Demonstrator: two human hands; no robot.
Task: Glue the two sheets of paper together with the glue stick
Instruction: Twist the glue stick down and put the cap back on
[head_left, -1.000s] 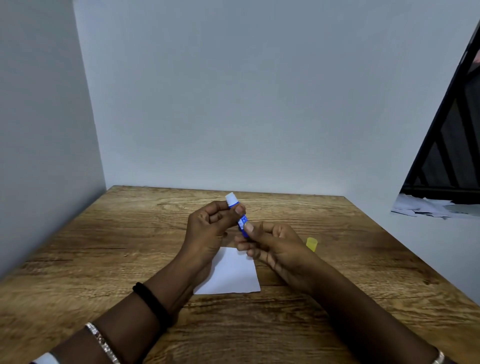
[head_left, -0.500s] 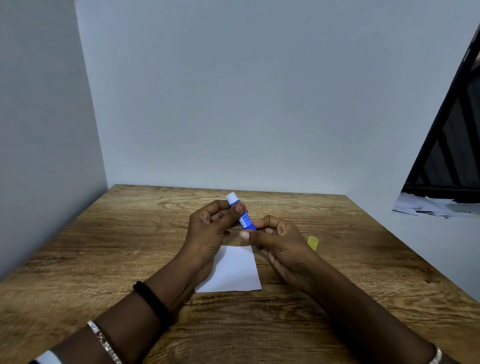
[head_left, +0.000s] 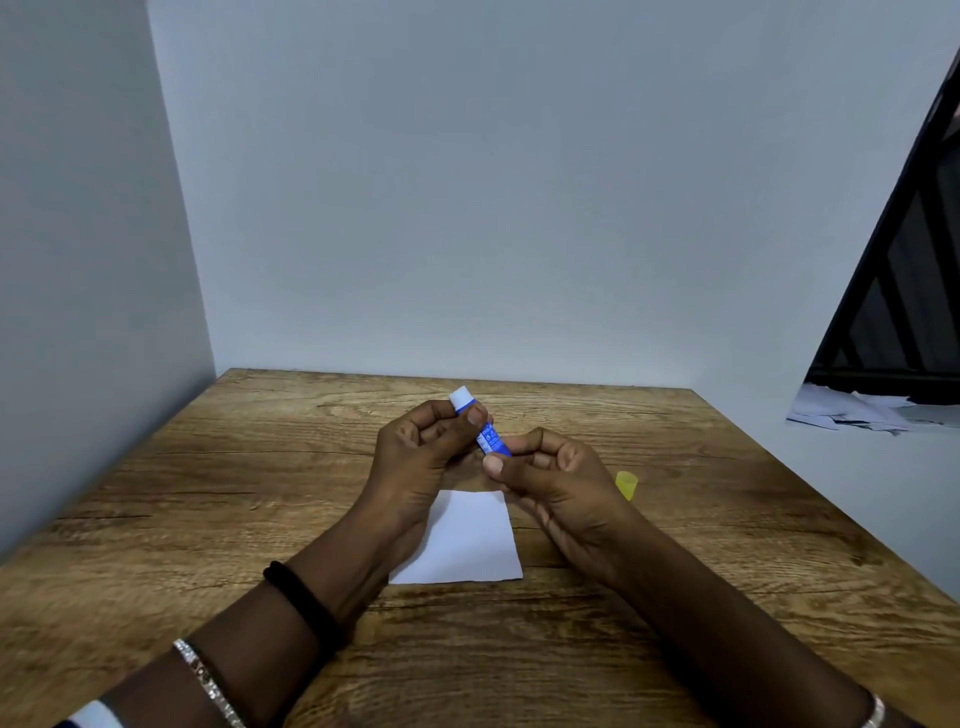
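- Gripping glue stick (head_left: 491, 439) in left hand (head_left: 415, 460), pinching its base with right hand (head_left: 563, 480); probably winding glue out.
- Next: lowering white tip onto paper (head_left: 467, 540) on worktop (head_left: 208, 493).

glue stick (head_left: 488, 435) label print, too small to read

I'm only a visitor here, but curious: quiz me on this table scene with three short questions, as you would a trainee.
1. True or false: the yellow cap is fitted on the glue stick.
2. Which hand grips the stick nearest its white end? A) left hand B) right hand C) neither
3. Fill in: the white paper lies flat on the wooden ____.

Key: 1 false, the cap lies off the stick, beside the right hand. 2 A. 3 table.
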